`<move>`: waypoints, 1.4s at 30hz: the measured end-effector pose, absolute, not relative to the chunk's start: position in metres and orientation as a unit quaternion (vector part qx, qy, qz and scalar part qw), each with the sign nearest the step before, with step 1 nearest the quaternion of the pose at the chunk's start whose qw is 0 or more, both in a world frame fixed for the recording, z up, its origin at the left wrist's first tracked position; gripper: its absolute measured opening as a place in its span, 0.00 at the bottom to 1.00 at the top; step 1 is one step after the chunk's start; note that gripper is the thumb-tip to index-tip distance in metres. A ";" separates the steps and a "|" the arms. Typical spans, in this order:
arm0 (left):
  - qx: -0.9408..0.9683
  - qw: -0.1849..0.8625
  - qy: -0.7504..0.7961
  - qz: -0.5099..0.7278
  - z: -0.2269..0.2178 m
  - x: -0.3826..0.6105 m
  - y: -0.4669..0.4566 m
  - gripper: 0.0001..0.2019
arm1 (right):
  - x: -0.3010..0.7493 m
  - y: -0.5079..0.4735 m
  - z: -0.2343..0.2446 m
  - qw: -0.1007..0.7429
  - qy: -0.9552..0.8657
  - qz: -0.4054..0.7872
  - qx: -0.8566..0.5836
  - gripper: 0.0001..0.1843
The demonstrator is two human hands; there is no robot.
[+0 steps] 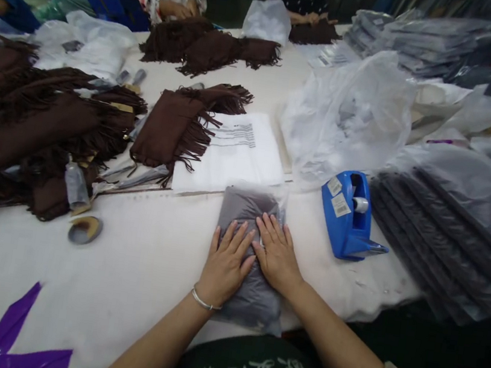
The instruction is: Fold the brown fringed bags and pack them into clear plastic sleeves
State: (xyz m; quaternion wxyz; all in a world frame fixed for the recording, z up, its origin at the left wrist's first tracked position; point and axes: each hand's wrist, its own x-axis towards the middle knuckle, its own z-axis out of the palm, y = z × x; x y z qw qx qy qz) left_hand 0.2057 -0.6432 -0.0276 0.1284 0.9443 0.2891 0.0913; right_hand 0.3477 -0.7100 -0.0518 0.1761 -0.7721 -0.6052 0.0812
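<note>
A folded grey scarf-like cloth in a clear plastic bag (251, 300) lies flat on the white table (131, 283), close to my body. My left hand (227, 264) rests palm down on its left half, fingers stretched out. Beside it, my right hand (278, 256) presses flat on the upper right part, fingers spread. Both hands touch the bag's top and grip nothing. To the right stands a blue tape dispenser (336, 221). Beyond the bag, a folded brown fringed scarf (166, 127) lies partly over white printed sheets (253, 161).
Brown fringed scarves (34, 130) are heaped at left, near a tape roll (85, 230). Purple tape (10, 327) lies front left. Crumpled clear plastic (350, 119) and bagged dark goods (438, 241) fill the right. Across the table, other people's hands (176, 10) handle brown scarves.
</note>
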 end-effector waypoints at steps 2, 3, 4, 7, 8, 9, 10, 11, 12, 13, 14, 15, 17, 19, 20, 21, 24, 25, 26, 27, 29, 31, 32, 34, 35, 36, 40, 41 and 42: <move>0.944 0.128 0.291 0.083 -0.027 0.205 -0.642 0.25 | 0.353 -0.712 -0.053 0.179 -0.604 0.085 -0.772 0.31; 0.944 0.129 0.292 0.079 -0.027 0.205 -0.642 0.25 | 0.356 -0.713 -0.053 0.182 -0.603 0.087 -0.772 0.32; 0.944 0.131 0.292 0.075 -0.027 0.205 -0.641 0.26 | 0.358 -0.714 -0.053 0.186 -0.600 0.091 -0.773 0.33; 0.945 0.139 0.287 0.068 -0.028 0.207 -0.640 0.27 | 0.362 -0.716 -0.052 0.198 -0.592 0.106 -0.774 0.37; 0.946 0.141 0.285 0.065 -0.029 0.207 -0.639 0.28 | 0.362 -0.716 -0.052 0.201 -0.590 0.113 -0.774 0.38; 0.946 0.142 0.284 0.061 -0.029 0.207 -0.639 0.28 | 0.363 -0.717 -0.052 0.203 -0.589 0.119 -0.773 0.39; 0.947 0.142 0.283 0.055 -0.030 0.207 -0.638 0.28 | 0.364 -0.717 -0.052 0.203 -0.588 0.126 -0.773 0.40; 0.947 0.141 0.283 0.049 -0.031 0.207 -0.638 0.29 | 0.364 -0.717 -0.052 0.204 -0.587 0.132 -0.773 0.40; 0.948 0.139 0.283 0.043 -0.032 0.207 -0.637 0.29 | 0.365 -0.716 -0.052 0.204 -0.586 0.137 -0.773 0.41; 0.949 0.138 0.282 0.038 -0.032 0.207 -0.637 0.29 | 0.365 -0.716 -0.052 0.204 -0.585 0.141 -0.773 0.42; 0.950 0.137 0.279 0.035 -0.033 0.207 -0.636 0.30 | 0.366 -0.716 -0.052 0.204 -0.584 0.145 -0.772 0.43; 0.951 0.137 0.276 0.033 -0.033 0.208 -0.636 0.31 | 0.366 -0.715 -0.052 0.205 -0.584 0.148 -0.772 0.44; 0.953 0.137 0.269 0.029 -0.033 0.208 -0.635 0.34 | 0.367 -0.715 -0.052 0.204 -0.585 0.151 -0.770 0.46; 0.954 0.134 0.267 0.026 -0.033 0.208 -0.635 0.36 | 0.367 -0.715 -0.052 0.203 -0.586 0.152 -0.769 0.47; 0.954 0.133 0.267 0.024 -0.033 0.209 -0.635 0.36 | 0.367 -0.715 -0.052 0.203 -0.587 0.152 -0.769 0.48; 0.954 0.132 0.268 0.024 -0.033 0.209 -0.635 0.36 | 0.367 -0.715 -0.052 0.202 -0.587 0.152 -0.769 0.48; 0.953 0.135 0.269 0.029 -0.034 0.209 -0.635 0.36 | 0.367 -0.715 -0.052 0.203 -0.587 0.149 -0.770 0.48; 0.953 0.137 0.270 0.032 -0.034 0.209 -0.636 0.36 | 0.366 -0.715 -0.052 0.205 -0.587 0.148 -0.769 0.48; 0.952 0.138 0.272 0.037 -0.034 0.209 -0.636 0.35 | 0.366 -0.715 -0.052 0.206 -0.588 0.147 -0.768 0.47; 0.951 0.137 0.274 0.041 -0.034 0.209 -0.637 0.35 | 0.366 -0.715 -0.052 0.208 -0.589 0.146 -0.767 0.47; 0.950 0.134 0.277 0.048 -0.034 0.210 -0.638 0.35 | 0.366 -0.715 -0.053 0.213 -0.590 0.143 -0.765 0.47; 0.951 0.127 0.276 0.055 -0.035 0.210 -0.638 0.35 | 0.366 -0.715 -0.055 0.226 -0.590 0.139 -0.763 0.47; 0.952 0.123 0.273 0.059 -0.035 0.210 -0.638 0.35 | 0.366 -0.715 -0.055 0.236 -0.589 0.137 -0.761 0.47; 0.954 0.119 0.266 0.074 -0.034 0.206 -0.636 0.32 | 0.366 -0.716 -0.053 0.262 -0.585 0.139 -0.755 0.44; 0.954 0.119 0.262 0.086 -0.034 0.202 -0.636 0.31 | 0.365 -0.718 -0.050 0.279 -0.577 0.142 -0.754 0.41; 0.953 0.122 0.258 0.102 -0.035 0.197 -0.635 0.29 | 0.364 -0.721 -0.048 0.299 -0.563 0.149 -0.756 0.38; 0.917 0.191 0.283 0.205 -0.060 0.168 -0.627 0.27 | 0.362 -0.731 -0.040 0.435 -0.421 0.199 -0.771 0.33; 0.900 0.229 0.304 0.214 -0.072 0.162 -0.622 0.26 | 0.362 -0.732 -0.041 0.477 -0.378 0.224 -0.761 0.34; 0.878 0.266 0.330 0.221 -0.082 0.158 -0.617 0.27 | 0.362 -0.732 -0.042 0.522 -0.332 0.252 -0.744 0.35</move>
